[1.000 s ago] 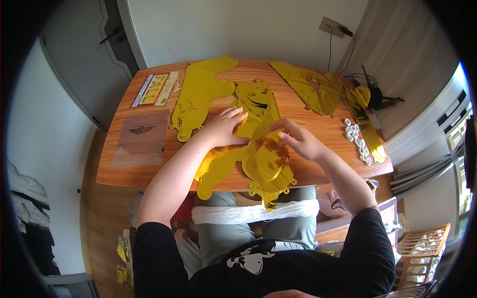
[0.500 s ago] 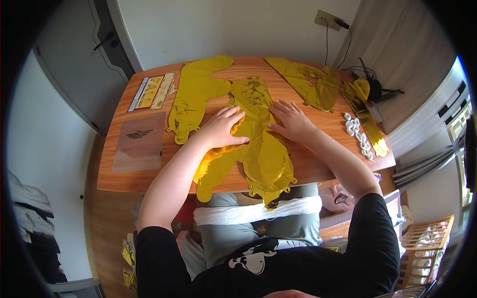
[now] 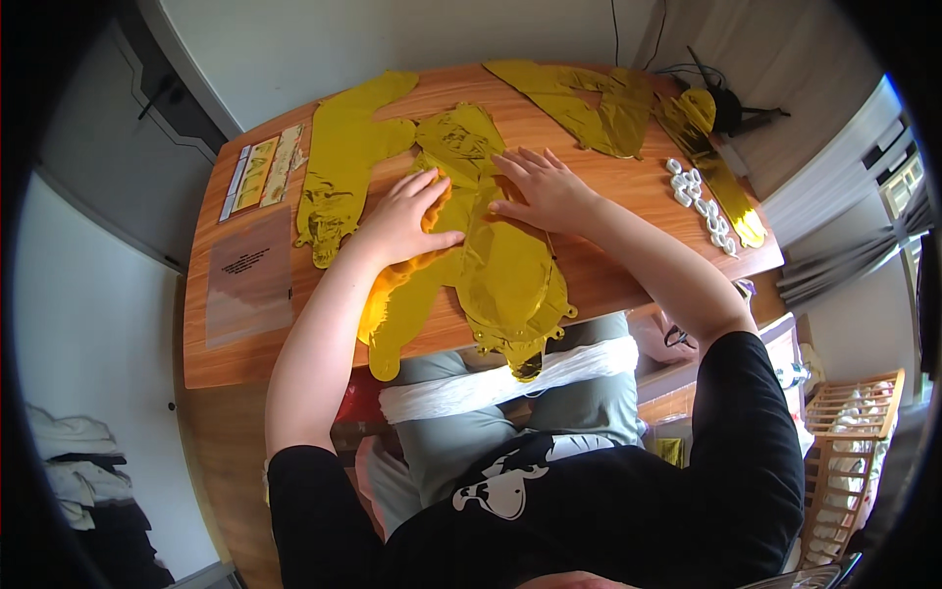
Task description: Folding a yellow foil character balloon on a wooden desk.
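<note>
A flat gold foil balloon [image 3: 505, 270] lies along the middle of the wooden table [image 3: 628, 285], its lower end hanging over the near edge. My left hand [image 3: 404, 221] rests palm down on its left side, fingers spread. My right hand [image 3: 543, 187] presses flat on its upper middle, fingers pointing left. Neither hand grips anything. Another gold foil shape [image 3: 392, 314] lies partly under the balloon and my left forearm.
More flat gold foil balloons lie at the back left [image 3: 343, 167] and back right [image 3: 589, 93], with a gold strip [image 3: 711, 162] at the right. Small white clips [image 3: 702, 201] sit near the right edge. Printed sheets [image 3: 257, 172] and a clear bag [image 3: 247, 280] lie at the left. White string [image 3: 491, 383] crosses my lap.
The folded-up lower end of the balloon has been laid out flat. Both hands moved up the balloon and now press it down flat.
</note>
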A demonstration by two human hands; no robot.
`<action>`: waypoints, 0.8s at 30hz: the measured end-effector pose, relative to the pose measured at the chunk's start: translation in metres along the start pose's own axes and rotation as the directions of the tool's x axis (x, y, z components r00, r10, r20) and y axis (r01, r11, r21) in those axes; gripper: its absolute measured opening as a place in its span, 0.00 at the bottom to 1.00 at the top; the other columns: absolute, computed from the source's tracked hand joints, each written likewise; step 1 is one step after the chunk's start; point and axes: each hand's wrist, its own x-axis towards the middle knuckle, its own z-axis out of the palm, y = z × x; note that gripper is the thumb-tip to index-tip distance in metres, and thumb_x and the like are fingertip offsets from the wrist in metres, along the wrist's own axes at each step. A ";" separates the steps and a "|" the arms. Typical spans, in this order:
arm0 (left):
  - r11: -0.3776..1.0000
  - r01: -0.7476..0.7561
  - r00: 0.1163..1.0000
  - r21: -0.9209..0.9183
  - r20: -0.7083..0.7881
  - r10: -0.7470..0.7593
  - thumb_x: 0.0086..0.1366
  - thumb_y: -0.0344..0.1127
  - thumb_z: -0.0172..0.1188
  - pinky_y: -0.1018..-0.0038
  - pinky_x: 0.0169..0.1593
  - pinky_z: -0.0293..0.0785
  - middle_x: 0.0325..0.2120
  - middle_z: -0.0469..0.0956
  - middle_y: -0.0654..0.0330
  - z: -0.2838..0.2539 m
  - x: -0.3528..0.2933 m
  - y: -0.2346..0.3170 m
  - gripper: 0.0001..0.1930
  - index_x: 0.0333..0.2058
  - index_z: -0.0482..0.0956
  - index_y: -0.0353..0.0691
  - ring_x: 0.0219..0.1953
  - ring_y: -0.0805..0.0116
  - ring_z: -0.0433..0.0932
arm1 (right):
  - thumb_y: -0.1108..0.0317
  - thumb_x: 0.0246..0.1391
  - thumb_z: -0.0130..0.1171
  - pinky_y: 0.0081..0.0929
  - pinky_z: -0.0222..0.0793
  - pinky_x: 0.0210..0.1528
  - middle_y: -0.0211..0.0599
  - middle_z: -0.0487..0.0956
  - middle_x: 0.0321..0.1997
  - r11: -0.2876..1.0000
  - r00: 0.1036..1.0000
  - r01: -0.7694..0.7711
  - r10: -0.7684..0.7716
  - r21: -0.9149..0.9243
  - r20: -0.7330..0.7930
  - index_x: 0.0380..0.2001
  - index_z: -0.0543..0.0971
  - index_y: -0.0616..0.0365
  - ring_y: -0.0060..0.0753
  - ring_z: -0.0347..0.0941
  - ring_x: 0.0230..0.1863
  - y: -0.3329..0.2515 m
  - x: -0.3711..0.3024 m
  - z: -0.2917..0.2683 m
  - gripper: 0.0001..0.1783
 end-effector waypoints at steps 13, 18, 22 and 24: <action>1.000 0.017 1.000 -0.015 -0.009 -0.017 0.57 0.55 0.71 0.61 0.74 0.55 0.74 0.56 0.55 -0.003 -0.003 0.004 0.47 0.71 0.63 0.45 0.75 0.56 0.54 | 0.18 0.56 0.41 0.53 0.37 0.80 0.55 0.52 0.79 0.997 0.997 -0.073 0.072 0.008 0.032 0.77 0.51 0.52 0.55 0.44 0.81 -0.010 -0.001 0.016 0.60; 1.000 0.013 1.000 -0.019 -0.025 -0.013 0.57 0.54 0.72 0.60 0.74 0.55 0.74 0.57 0.54 -0.003 -0.003 0.000 0.46 0.71 0.64 0.45 0.75 0.56 0.54 | 0.19 0.55 0.46 0.56 0.36 0.79 0.58 0.53 0.79 0.996 0.997 -0.081 0.081 -0.022 -0.008 0.77 0.51 0.51 0.55 0.45 0.80 -0.016 -0.002 0.016 0.59; 0.994 0.025 1.000 -0.104 -0.014 -0.026 0.59 0.53 0.71 0.61 0.74 0.54 0.73 0.58 0.54 -0.005 0.001 -0.001 0.43 0.70 0.66 0.45 0.75 0.55 0.54 | 0.18 0.55 0.45 0.58 0.36 0.79 0.57 0.52 0.79 0.996 0.996 -0.090 0.089 -0.015 -0.022 0.77 0.51 0.49 0.55 0.44 0.80 -0.015 -0.006 0.018 0.59; 0.879 0.122 0.992 -0.462 0.033 -0.120 0.60 0.56 0.70 0.60 0.74 0.55 0.73 0.58 0.52 -0.010 0.002 -0.005 0.43 0.69 0.66 0.42 0.75 0.56 0.55 | 0.17 0.55 0.43 0.58 0.36 0.79 0.56 0.52 0.79 0.994 0.994 -0.106 0.106 -0.028 -0.024 0.77 0.51 0.48 0.55 0.43 0.81 -0.016 -0.007 0.019 0.60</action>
